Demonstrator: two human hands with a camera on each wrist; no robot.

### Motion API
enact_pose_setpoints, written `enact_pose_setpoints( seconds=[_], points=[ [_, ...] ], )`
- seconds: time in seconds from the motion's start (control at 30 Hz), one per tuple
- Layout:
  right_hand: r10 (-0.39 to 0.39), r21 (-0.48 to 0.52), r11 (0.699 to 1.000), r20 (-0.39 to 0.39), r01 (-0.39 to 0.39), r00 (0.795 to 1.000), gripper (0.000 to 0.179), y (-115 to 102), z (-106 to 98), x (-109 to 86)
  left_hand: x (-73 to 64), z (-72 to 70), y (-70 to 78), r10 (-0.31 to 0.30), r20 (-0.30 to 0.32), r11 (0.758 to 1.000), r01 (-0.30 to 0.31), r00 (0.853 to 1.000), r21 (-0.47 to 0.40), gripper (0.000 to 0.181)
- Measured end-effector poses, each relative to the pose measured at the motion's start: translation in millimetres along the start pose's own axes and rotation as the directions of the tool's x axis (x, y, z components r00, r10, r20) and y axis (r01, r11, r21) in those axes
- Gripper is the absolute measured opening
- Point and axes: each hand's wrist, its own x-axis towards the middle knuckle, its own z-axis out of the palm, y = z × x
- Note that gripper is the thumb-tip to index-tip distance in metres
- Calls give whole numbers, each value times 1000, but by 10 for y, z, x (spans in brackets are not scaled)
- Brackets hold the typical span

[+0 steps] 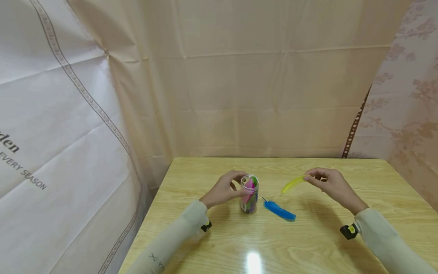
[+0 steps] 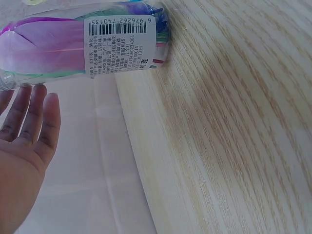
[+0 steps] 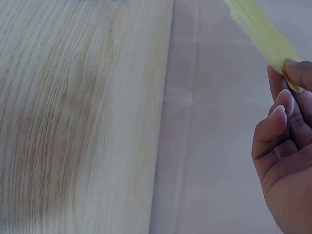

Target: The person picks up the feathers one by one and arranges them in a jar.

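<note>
A clear jar (image 1: 249, 203) full of coloured feathers stands upright on the table. My left hand (image 1: 227, 189) grips it near its rim, thumb on the near side and fingers behind. In the left wrist view, the jar (image 2: 44, 48) shows pink and green feathers and a white barcode label (image 2: 122, 44). Between thumb and fingertips, my right hand (image 1: 330, 184) pinches a yellow feather (image 1: 292, 183) by one end, above the table to the right of the jar. The same yellow feather (image 3: 263, 34) slants up and left in the right wrist view. A blue feather (image 1: 279, 211) lies right of the jar.
The wood-grain table (image 1: 291, 251) has its far edge against a beige curtain (image 1: 236, 83). A white printed cloth (image 1: 68, 152) hangs on the left and a floral cloth (image 1: 407, 99) on the right. Small dark devices (image 1: 349, 231) sit at both wrists.
</note>
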Motion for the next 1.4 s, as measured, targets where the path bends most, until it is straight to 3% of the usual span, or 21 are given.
enact_pose_setpoints(
  seconds=[1.4],
  points=[
    [-21,9,1000,-51,22,998,29,-344,66,192,-14,-36,30,2,3,1000,-2,1000,26,56]
  ],
)
